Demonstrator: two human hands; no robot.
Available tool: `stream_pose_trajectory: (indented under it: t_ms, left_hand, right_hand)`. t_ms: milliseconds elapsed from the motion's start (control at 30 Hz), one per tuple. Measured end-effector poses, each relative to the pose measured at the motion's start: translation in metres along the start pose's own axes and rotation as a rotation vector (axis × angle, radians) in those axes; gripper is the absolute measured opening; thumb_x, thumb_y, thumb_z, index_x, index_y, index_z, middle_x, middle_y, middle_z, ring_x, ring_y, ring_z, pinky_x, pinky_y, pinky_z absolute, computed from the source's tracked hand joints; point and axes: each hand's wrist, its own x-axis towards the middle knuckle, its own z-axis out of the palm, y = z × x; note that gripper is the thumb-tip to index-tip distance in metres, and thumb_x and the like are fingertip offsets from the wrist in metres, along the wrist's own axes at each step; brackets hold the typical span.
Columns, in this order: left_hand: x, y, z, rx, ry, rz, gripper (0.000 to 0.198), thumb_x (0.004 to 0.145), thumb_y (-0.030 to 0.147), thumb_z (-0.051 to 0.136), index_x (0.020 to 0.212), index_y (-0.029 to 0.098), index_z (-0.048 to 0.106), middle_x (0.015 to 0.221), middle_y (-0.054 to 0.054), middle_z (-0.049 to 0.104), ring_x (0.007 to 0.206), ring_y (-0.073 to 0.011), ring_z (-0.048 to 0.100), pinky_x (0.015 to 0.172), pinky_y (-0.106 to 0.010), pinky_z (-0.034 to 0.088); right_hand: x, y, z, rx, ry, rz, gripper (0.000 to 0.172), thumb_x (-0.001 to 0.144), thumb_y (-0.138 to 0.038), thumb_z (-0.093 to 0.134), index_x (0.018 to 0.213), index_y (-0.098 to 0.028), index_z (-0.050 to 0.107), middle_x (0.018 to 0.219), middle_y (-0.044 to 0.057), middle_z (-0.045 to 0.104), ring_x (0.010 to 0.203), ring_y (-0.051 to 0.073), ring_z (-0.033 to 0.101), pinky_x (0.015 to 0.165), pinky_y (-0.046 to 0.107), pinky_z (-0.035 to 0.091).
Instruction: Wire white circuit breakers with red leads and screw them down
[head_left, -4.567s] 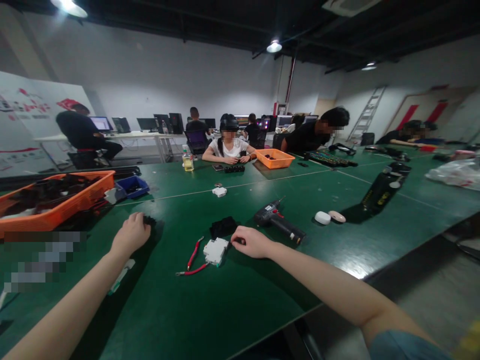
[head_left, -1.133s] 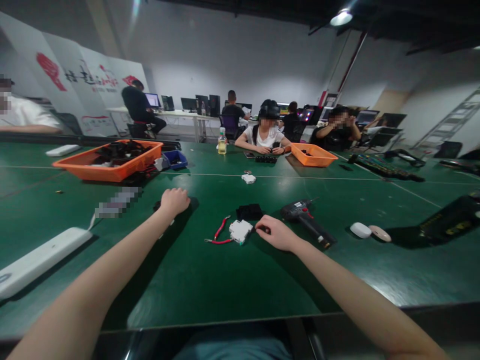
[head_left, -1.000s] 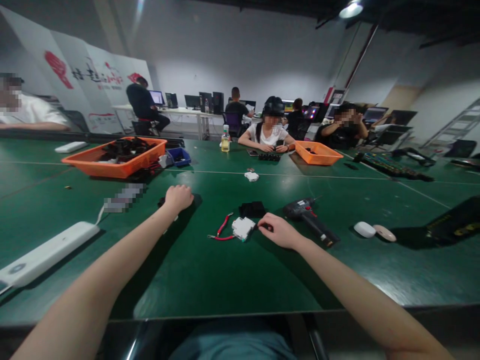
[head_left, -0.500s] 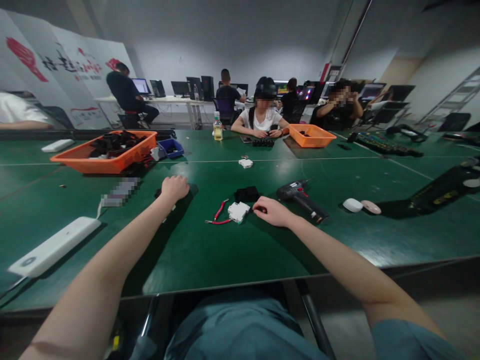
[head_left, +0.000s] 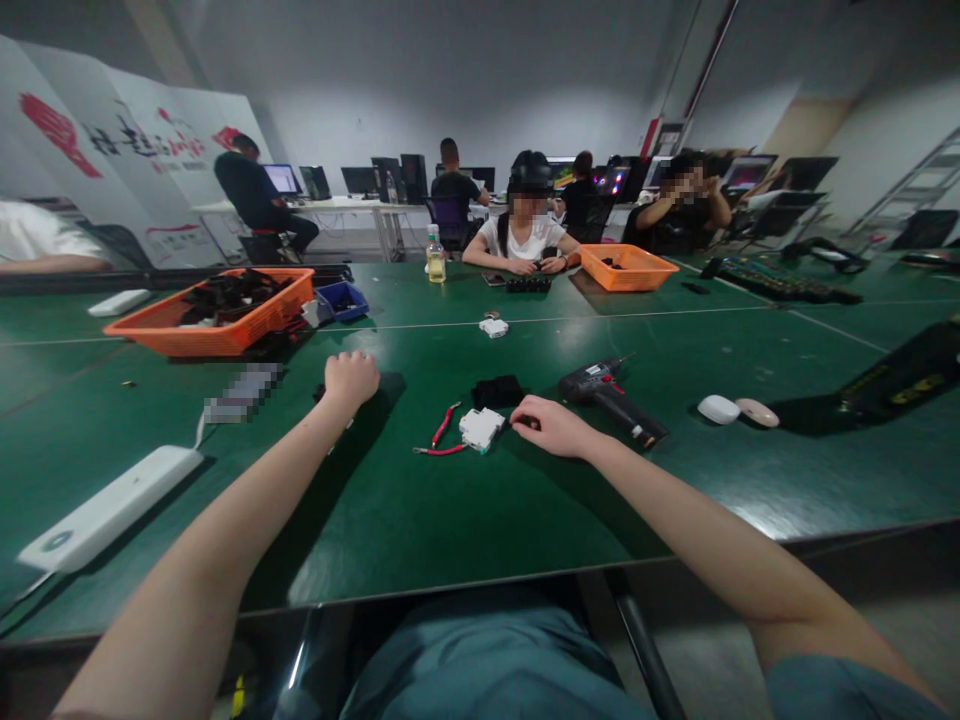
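Holding black parts (head_left: 236,297), orange baskets (head_left: 202,341) stand beyond left hand (head_left: 351,379) and right hand (head_left: 553,426), both grips unclear.

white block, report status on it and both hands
Left hand over table, right hand curled, holds unclear. White block on table between right hand and red leads. Drill close by right hand.
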Motion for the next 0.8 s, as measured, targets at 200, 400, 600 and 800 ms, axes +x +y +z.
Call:
stream_pose_trajectory:
  t_ms: [200,400,600,800]
  left_hand:
    - [0.002,0.003,-0.004,-0.024,-0.179,-0.109,0.053,0.092,0.045,0.036,0.115,0.007,0.065,0.117,-0.027,0.064,0.104,-0.0397,0.061,0.081,-0.047,0.044]
    - [-0.006,0.000,-0.008,-0.001,-0.202,0.031,0.054,0.093,0.047,0.034,0.116,0.009,0.064,0.118,-0.024,0.064,0.107,-0.0374,0.061,0.084,-0.046,0.046]
    - [-0.023,-0.006,-0.008,-0.048,-0.091,0.142,0.049,0.094,0.043,0.032,0.112,0.012,0.066,0.113,-0.020,0.065,0.106,-0.0328,0.061,0.083,-0.042,0.046]
    - [-0.021,-0.008,-0.013,-0.105,-0.066,0.151,0.045,0.093,0.042,0.035,0.106,0.015,0.069,0.105,-0.017,0.066,0.097,-0.0304,0.063,0.077,-0.038,0.048]
  right_hand:
    - [0.000,0.001,0.000,-0.004,0.005,0.013,0.013,0.091,-0.025,0.060,0.097,-0.019,0.071,0.098,0.005,0.062,0.072,0.012,0.055,0.066,0.026,0.043]
    - [0.000,0.002,0.000,0.008,0.000,0.001,0.013,0.091,-0.025,0.060,0.097,-0.019,0.071,0.098,0.005,0.062,0.070,0.012,0.054,0.066,0.026,0.044]
    - [0.000,0.005,0.002,0.003,0.017,-0.012,0.013,0.091,-0.025,0.060,0.096,-0.018,0.071,0.096,0.005,0.062,0.071,0.012,0.054,0.067,0.027,0.044]
    - [0.000,0.005,0.002,0.025,0.005,-0.008,0.014,0.091,-0.026,0.060,0.097,-0.018,0.070,0.097,0.005,0.061,0.070,0.012,0.054,0.066,0.026,0.045]
